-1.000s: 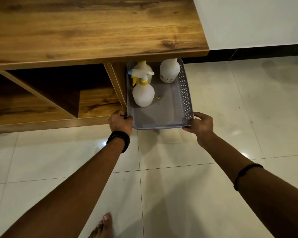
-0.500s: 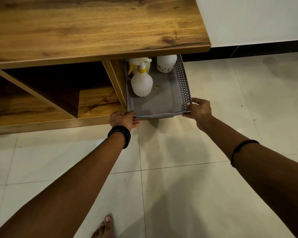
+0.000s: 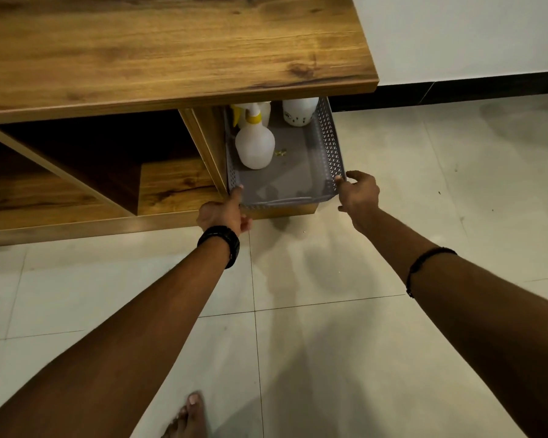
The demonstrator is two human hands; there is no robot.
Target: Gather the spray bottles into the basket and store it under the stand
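A grey perforated basket (image 3: pixel 329 147) rests on the low shelf in the right bay of the wooden stand (image 3: pixel 171 49), its back half under the top board. Three white spray bottles stand in it. One with a yellow collar (image 3: pixel 254 147) is at the front left. Another (image 3: pixel 264 111) stands behind it and a third (image 3: pixel 299 112) at the back right, both with their tops hidden by the board. My left hand (image 3: pixel 223 213) touches the basket's front left corner with one stretched finger. My right hand (image 3: pixel 358 192) touches the front right corner with spread fingertips.
A dark open bay (image 3: pixel 92 172) of the stand lies to the left, behind a wooden divider (image 3: pixel 208 153). Pale floor tiles (image 3: pixel 298 311) stretch in front and to the right. A white wall with black skirting (image 3: pixel 456 90) stands behind. My bare foot (image 3: pixel 190 415) shows at the bottom.
The basket has slid away from me, off the floor side and deeper under the stand's top. Both hands have let go of its front corners and now only touch them with fingertips.
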